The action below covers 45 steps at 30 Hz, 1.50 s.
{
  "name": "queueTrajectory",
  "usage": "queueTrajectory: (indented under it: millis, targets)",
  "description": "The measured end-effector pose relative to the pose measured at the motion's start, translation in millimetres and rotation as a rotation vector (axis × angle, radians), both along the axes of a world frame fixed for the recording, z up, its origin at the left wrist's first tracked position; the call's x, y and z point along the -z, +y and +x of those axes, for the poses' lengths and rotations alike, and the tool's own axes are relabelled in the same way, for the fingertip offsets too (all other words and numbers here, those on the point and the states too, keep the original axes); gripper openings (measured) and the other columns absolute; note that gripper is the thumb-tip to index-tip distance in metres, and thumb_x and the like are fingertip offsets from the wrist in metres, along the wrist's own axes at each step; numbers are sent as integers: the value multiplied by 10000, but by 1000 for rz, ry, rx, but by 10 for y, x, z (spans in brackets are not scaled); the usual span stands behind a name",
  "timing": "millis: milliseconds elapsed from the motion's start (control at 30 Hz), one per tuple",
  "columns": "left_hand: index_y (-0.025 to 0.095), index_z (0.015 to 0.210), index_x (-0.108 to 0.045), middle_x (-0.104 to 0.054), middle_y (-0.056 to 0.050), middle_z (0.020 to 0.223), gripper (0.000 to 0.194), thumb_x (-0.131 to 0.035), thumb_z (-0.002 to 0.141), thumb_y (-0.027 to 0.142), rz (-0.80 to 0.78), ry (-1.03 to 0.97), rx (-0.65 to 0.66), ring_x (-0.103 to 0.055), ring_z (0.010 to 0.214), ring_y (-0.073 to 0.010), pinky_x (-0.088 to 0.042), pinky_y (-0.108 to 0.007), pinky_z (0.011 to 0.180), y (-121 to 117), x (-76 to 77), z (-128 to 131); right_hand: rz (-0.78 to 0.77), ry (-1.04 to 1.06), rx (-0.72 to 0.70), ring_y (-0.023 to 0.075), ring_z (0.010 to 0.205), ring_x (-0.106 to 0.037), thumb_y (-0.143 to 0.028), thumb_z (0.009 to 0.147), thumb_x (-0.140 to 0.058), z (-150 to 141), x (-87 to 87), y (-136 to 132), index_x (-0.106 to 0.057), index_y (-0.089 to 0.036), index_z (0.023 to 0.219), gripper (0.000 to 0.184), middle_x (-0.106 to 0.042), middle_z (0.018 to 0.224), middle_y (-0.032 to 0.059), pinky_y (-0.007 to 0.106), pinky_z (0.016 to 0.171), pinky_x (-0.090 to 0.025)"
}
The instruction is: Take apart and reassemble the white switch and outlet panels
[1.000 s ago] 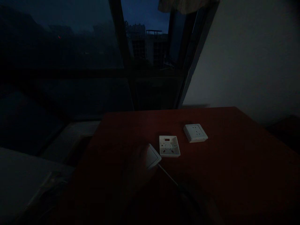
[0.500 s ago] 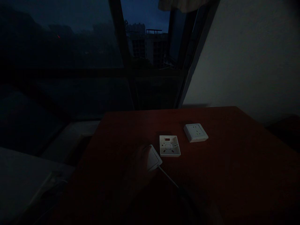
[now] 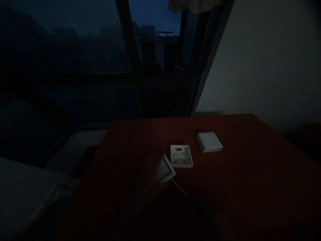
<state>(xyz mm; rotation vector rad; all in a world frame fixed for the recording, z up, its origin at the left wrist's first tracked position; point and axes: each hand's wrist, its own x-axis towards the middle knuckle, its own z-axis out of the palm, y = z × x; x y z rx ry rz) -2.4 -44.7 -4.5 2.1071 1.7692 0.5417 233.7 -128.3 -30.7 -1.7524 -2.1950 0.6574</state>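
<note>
The left hand (image 3: 147, 182) had its fingers and thumb clamped across a white plate (image 3: 164, 170), apparently to brace it against the tool (image 3: 179, 187), whose thin shaft met its near corner. The plate was tilted, with a dark gap along one side between rim and inner panel; the shaft's slant seemed to let its tip bear on the edge. The right hand (image 3: 208, 214) was at the shaft's other end, too dark to tell how its fingers closed. Just right of the plate, an open box (image 3: 181, 163) lay hollow side up, perhaps to stay within reach. Farther right lay a socket (image 3: 210, 142), face up, likely kept apart to leave room. Box and socket rested on a red table (image 3: 250, 167) before a window (image 3: 100, 100).
</note>
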Motion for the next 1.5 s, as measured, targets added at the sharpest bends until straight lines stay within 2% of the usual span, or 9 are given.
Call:
queueTrajectory:
  millis: [200,333,433,633,767,1133,1267,1400,1500]
  targets:
    - [277,1384,-360,-407,-87,1395,753,-708,724,375,42,-162,-22,-417,1262,-295,-379,-466,1037,83,-20,-189,-52,109,152,210,1025,-664,-407,900,-472,20,-86,-17,-667,-270,1159,352,-684,1176,35,262,871,-534]
    - [255,1379,-372,-414,-94,1387,673,-649,783,401,83,-53,-70,-394,1285,-307,-361,-480,1050,259,-115,-396,-46,190,209,215,1028,-659,-452,890,-482,19,-96,-44,-690,-273,1108,350,-698,1146,37,277,883,-527]
    - [240,1368,-390,-420,-97,1382,689,-669,755,387,121,64,-89,-391,1285,-328,-345,-488,1054,454,-187,-515,-64,205,235,221,1030,-657,-443,891,-476,29,-80,-15,-691,-265,1109,355,-697,1146,42,297,884,-529]
    - [222,1387,-370,-435,-108,1399,700,-661,767,361,60,103,83,-413,1281,-313,-350,-457,1046,860,-145,-605,-113,223,162,229,1022,-663,-427,882,-485,100,-59,71,-691,-257,1121,358,-697,1146,50,319,874,-543]
    - [236,1389,-371,-443,-93,1407,723,-685,744,324,49,74,181,-379,1316,-309,-324,-454,1071,978,-105,-605,-79,224,188,239,1050,-649,-414,879,-500,99,-72,42,-682,-262,1136,350,-684,1172,54,334,886,-538]
    - [205,1330,-467,-463,-98,1381,542,-612,821,321,33,110,166,-426,1273,-278,-337,-420,1065,913,-3,-570,-120,288,208,227,1029,-659,-391,873,-497,82,-156,59,-693,-259,1102,329,-696,1148,49,310,861,-545]
    - [207,1306,-479,-500,-84,1339,495,-589,830,287,52,39,127,-459,1246,-257,-370,-401,1046,857,-46,-558,-163,282,212,230,1017,-666,-413,863,-506,110,-154,89,-702,-257,1092,340,-704,1130,54,326,874,-540]
    - [227,1296,-476,-501,-82,1341,436,-531,883,355,64,2,72,-482,1225,-251,-388,-406,1029,613,-157,-456,-221,314,207,240,1029,-660,-438,870,-492,148,-107,129,-695,-239,1109,371,-700,1139,62,358,893,-531]
    - [206,1333,-444,-477,-116,1373,549,-566,854,446,4,30,80,-459,1246,-288,-386,-431,1025,322,-165,-316,-234,363,218,245,1015,-666,-471,871,-491,154,-70,141,-693,-235,1110,391,-704,1130,68,356,880,-536]
